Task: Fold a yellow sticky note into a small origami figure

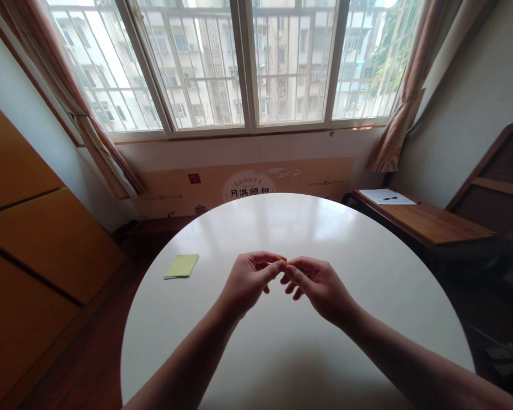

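Note:
My left hand (250,280) and my right hand (317,283) meet above the middle of the round white table (277,353). Between their thumbs and forefingers is a small yellow piece of paper (282,260), mostly covered by the fingertips; how it is folded cannot be made out. Both hands pinch it, the other fingers loosely curled below. To the left of my left hand, a small pad of sticky notes (182,266) lies on the tabletop, yellow-green on top with a blue edge beneath.
At the right stands a wooden side table (444,222) bearing a white paper sheet (376,197) with a pen (390,198). A wooden chair (491,165) is beside it. An orange-brown cabinet (29,250) stands at the left. Behind the table is a printed cardboard panel (325,176) under the windows.

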Motion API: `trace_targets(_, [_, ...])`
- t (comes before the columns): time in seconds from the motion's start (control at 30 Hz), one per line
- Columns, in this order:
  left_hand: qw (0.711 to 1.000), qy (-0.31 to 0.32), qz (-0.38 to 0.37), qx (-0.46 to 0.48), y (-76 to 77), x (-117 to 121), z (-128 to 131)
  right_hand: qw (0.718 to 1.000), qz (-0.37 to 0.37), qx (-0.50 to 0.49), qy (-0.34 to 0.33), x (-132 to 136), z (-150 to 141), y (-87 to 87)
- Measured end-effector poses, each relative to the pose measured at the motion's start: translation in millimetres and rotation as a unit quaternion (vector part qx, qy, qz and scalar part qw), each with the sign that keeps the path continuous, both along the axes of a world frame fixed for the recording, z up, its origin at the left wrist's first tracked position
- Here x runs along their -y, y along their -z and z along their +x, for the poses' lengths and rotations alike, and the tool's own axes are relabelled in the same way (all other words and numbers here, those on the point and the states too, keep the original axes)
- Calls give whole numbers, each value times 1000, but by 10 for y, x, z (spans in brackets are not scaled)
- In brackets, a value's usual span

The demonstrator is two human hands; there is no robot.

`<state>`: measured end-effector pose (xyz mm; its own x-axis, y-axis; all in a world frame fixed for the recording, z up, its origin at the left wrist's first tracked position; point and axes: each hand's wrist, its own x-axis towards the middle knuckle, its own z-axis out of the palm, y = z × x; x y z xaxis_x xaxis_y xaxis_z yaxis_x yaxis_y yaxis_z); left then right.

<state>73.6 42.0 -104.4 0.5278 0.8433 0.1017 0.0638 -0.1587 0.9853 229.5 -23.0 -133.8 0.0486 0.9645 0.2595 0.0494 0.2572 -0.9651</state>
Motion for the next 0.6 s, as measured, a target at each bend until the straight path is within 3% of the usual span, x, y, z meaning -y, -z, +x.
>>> trace_targets(0.6, [999, -16, 49, -14, 21, 32, 12, 999, 12, 31, 25, 14, -10, 11])
